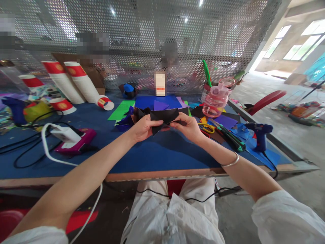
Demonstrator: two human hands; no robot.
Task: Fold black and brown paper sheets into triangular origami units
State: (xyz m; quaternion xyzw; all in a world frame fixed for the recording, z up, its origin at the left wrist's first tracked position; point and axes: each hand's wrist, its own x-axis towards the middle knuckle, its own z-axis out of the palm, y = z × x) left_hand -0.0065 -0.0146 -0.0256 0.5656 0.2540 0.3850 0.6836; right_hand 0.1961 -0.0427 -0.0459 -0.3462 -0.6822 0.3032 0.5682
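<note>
A folded piece of black paper [164,117] is held above the blue table [157,156], gripped from both sides. My left hand [143,128] pinches its left end and my right hand [187,127] pinches its right end, thumbs on top. The paper shows sharp creases and a pointed lower fold. Behind it lie dark purple and blue paper sheets [154,103] and a green sheet [122,110].
Yellow-handled scissors [207,127], a green-black cutter [232,139] and a blue glue gun [259,134] lie to the right. A pink water bottle [215,101] stands behind. A power strip [72,139], cables and stacked paper cups [73,83] fill the left. A perforated screen [157,34] backs the table.
</note>
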